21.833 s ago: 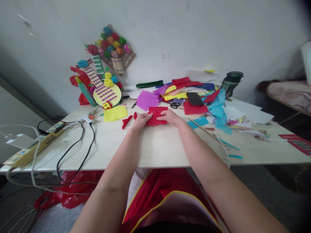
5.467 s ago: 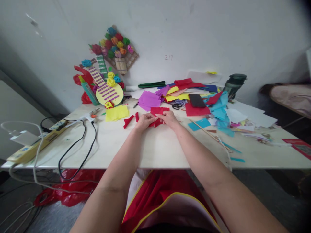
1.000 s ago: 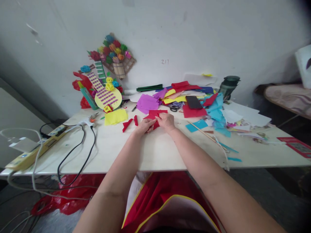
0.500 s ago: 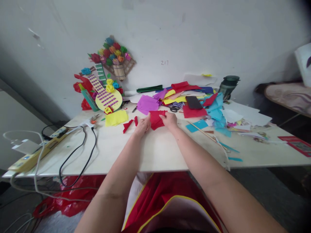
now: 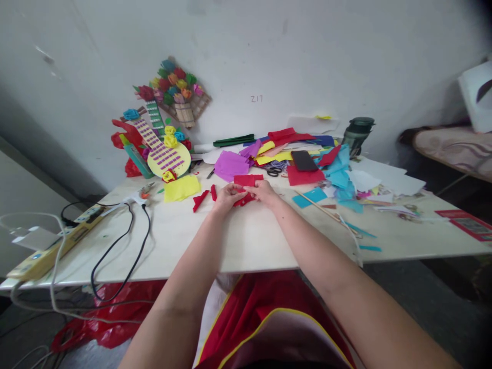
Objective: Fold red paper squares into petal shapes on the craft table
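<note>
Both hands meet over a piece of red crepe paper (image 5: 248, 179) near the middle of the table. My left hand (image 5: 228, 197) pinches its left side, with thumb and fingers closed. My right hand (image 5: 264, 192) grips the right side, its fingertips close to those of the left. The upper part of the paper lies flat behind the fingers, and a crumpled lower part shows beneath them. Two small folded red strips, one of them this red strip (image 5: 200, 201), lie left of my left hand. Yellow crepe paper (image 5: 182, 188) and purple crepe paper (image 5: 231, 165) lie farther off.
Scissors (image 5: 274, 171), a phone (image 5: 303, 160) and piled coloured paper stand behind. On the right are a wooden stick (image 5: 319, 205), blue paper (image 5: 309, 197) and a dark bottle (image 5: 356, 135). A guitar-shaped craft (image 5: 169, 160), glue bottle (image 5: 136, 158), glue gun (image 5: 136, 197) and power strip (image 5: 57, 243) occupy the left.
Both hands have come closer together over the red crepe paper. Its lower part, spread flat before, is now gathered under the fingers. The view has shifted slightly.
</note>
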Demonstrator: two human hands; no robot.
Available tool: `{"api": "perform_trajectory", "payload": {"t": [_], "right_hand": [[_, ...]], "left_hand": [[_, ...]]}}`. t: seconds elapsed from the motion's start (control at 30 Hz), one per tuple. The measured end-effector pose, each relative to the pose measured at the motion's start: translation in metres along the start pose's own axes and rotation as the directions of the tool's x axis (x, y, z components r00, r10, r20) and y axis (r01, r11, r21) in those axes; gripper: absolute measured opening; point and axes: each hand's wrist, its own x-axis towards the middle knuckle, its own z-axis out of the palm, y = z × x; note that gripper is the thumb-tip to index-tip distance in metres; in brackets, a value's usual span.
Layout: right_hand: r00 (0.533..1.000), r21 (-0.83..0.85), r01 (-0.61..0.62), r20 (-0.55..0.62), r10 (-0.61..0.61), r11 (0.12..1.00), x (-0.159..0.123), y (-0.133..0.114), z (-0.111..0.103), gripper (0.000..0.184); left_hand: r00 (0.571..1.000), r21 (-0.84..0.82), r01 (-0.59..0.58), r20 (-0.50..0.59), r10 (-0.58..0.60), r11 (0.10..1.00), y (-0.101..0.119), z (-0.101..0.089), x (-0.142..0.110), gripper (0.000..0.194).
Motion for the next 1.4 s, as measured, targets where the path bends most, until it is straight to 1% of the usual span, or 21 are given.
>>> {"api": "perform_trajectory", "payload": {"t": [0.1,0.23,0.3,0.47,0.63,0.73,0.8,0.87,0.9,1.03,1.2,1.4], "right_hand": [[1.0,0.045,0.009,0.01,-0.01,0.999,0.001,0.001,0.0,0.024],[1.0,0.114,0.001,-0.002,-0.001,0.994,-0.002,-0.003,0.0,0.017],[1.0,0.121,-0.003,-0.008,0.004,0.993,-0.004,-0.006,0.001,0.015],[0.999,0.104,-0.005,-0.043,0.009,0.995,-0.004,-0.005,0.003,0.017],[0.996,0.081,0.025,-0.088,-0.018,0.996,0.0,0.002,0.004,0.023],[0.994,0.039,0.044,-0.101,-0.04,0.998,0.0,0.002,0.002,0.026],[0.99,0.013,0.063,-0.124,-0.061,0.998,0.0,0.002,0.002,0.028],[0.986,-0.01,0.092,-0.136,-0.092,0.996,0.0,0.003,0.002,0.029],[0.985,-0.024,0.095,-0.143,-0.097,0.995,0.0,0.003,0.002,0.03],[0.985,-0.062,0.068,-0.156,-0.077,0.996,0.001,0.004,0.003,0.03],[0.986,-0.054,0.04,-0.158,-0.048,0.998,-0.001,0.002,0.003,0.028],[0.986,0.028,0.066,-0.157,-0.061,0.997,-0.002,0.001,0.003,0.032]], "left_hand": [[1.0,-0.038,-0.01,-0.007,0.01,0.999,-0.001,0.0,0.0,0.044],[1.0,-0.127,0.005,0.013,-0.003,0.992,-0.001,0.0,0.001,0.046],[1.0,-0.129,0.011,0.014,-0.009,0.992,-0.002,-0.001,0.001,0.048],[0.999,-0.103,-0.007,0.049,0.012,0.995,0.001,-0.001,-0.002,0.054],[0.999,-0.043,-0.039,0.036,0.04,0.998,0.004,0.001,-0.005,0.056],[0.999,-0.01,-0.023,0.044,0.023,1.0,0.001,0.0,-0.003,0.057],[0.996,-0.02,-0.013,0.085,0.015,1.0,-0.003,-0.001,-0.001,0.06],[0.994,-0.04,-0.023,0.104,0.027,0.999,-0.006,-0.002,0.0,0.064],[0.993,-0.043,-0.021,0.119,0.026,0.999,-0.007,-0.002,0.0,0.065],[0.992,-0.02,-0.027,0.123,0.029,0.999,-0.009,-0.003,0.0,0.07],[0.992,-0.016,-0.039,0.117,0.04,0.999,-0.006,-0.001,-0.003,0.066],[0.995,-0.04,-0.016,0.093,0.02,0.999,-0.001,0.002,-0.005,0.056]]}}
